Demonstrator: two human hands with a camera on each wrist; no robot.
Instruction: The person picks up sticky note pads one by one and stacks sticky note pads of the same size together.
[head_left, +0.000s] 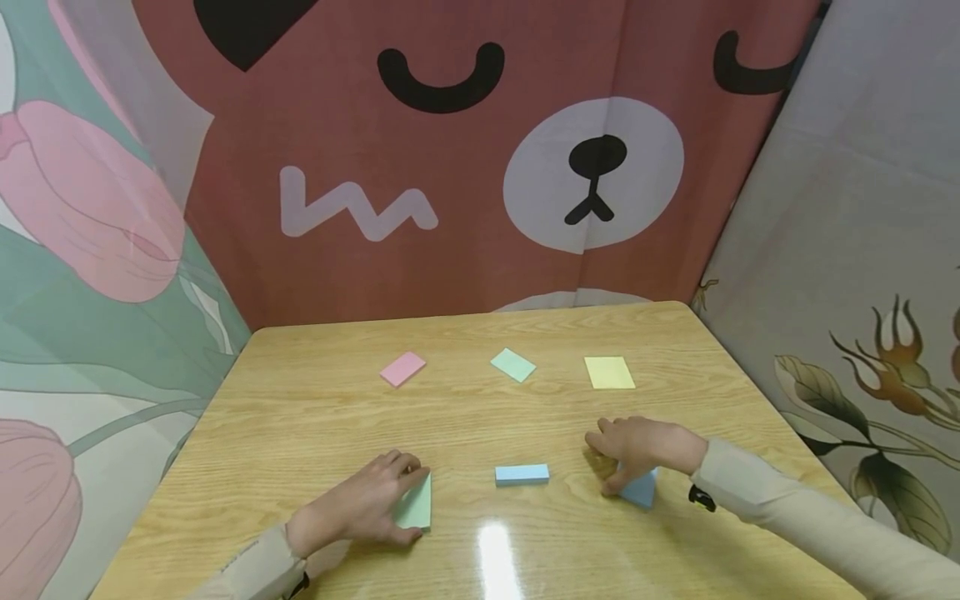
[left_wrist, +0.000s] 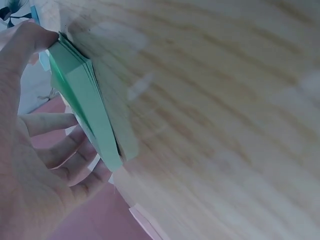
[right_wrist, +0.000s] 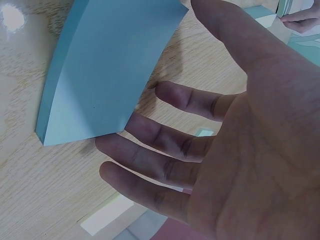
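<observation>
Currently, the person's left hand [head_left: 367,504] pinches a pale green sticky-note pad [head_left: 418,504] near the front left of a wood-grain table [head_left: 450,425], the thumb at the near corner and the fingers at the far edge. From the left wrist, that pad shows several layers slightly parted along one side, and it leans at an angle over the tabletop.

Across from it, the right hand [head_left: 637,446] is spread fairly wide over a blue sticky-note pad [head_left: 639,492] at the front right. Seen from the right wrist, its thumb tip is close to one corner and two fingertips are at another, while the index finger stands apart; whether they press on the pad cannot be told.

Between the hands sits a light blue bar-shaped block [head_left: 522,475], touched by neither. Farther back, well apart from each other, lie a pink pad [head_left: 403,368], a mint rectangular pad [head_left: 513,365] and a yellow square pad [head_left: 609,372], in a row from left to right. Behind the table hangs a curtain [head_left: 337,117] printed with a bear's face. Both forearms wear cream sleeves [head_left: 795,492].
</observation>
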